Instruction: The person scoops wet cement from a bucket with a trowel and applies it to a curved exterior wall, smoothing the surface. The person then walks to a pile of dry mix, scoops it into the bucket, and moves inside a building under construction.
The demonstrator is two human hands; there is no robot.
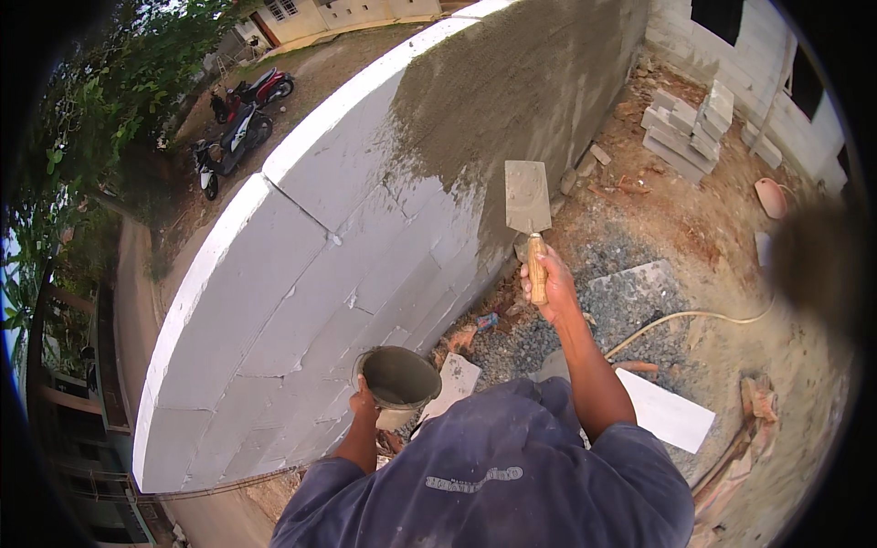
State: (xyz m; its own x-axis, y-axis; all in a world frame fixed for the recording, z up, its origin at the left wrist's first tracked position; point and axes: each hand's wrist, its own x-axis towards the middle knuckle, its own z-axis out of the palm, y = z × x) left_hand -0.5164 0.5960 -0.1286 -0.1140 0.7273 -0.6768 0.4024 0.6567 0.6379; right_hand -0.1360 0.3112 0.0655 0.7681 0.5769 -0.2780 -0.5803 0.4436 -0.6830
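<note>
The person stands beside a wall of pale grey blocks (274, 301) and has a tool or vessel in each hand. The right hand (554, 285) has its grip wrapped around the wooden handle of a trowel (527, 196), fingers and thumb pressed to the wood. The trowel points away from the person, its flat rectangular blade smeared with grey and seen just in front of the wall's lower edge, near the border of the wet plaster (475, 100); whether the blade touches the wall cannot be told. The left hand (363, 400) pinches the left rim of a round bucket (395, 419), which is held beside the bare part of the wall, well apart from the trowel. The bucket's mouth faces up and its inside looks dark grey; how full it is cannot be told. The plaster coats the wall's far part up to near its top edge, with a ragged border toward the bare blocks. On the ground, along the right side of the wall, lie grey gravel (598, 315), a pale hose (703, 314) and a white board (667, 408). A stack of blocks (690, 132) sits near the ground's far corner, and motorbikes (233, 146) stand beyond the wall's top edge.
</note>
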